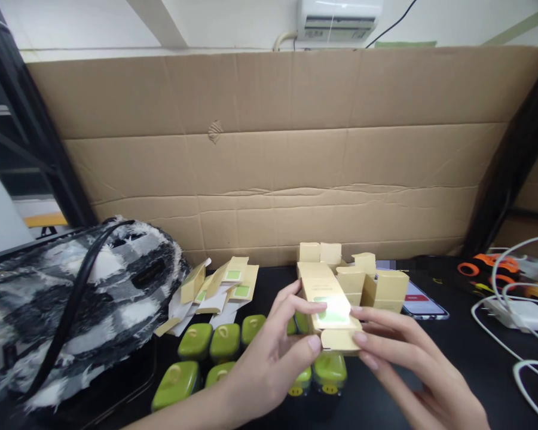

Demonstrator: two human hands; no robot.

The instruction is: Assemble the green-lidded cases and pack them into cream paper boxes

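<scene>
Between my two hands is a small cream cardboard box with a green label and its near end flap folded out. My left hand grips its left side, thumb at the near corner and index finger across the label. With thumb and fingertips, my right hand pinches the near right corner by the flap. Under and around my left hand stand several green lidded containers, some partly hidden by the hand and box. Behind the held box are several open cream boxes standing upright.
Flattened cream cartons lie in a pile at the left. A black and white checked fabric bag sits farther left. Right of the boxes are a phone, white cables and an orange toy. A cardboard panel rises behind.
</scene>
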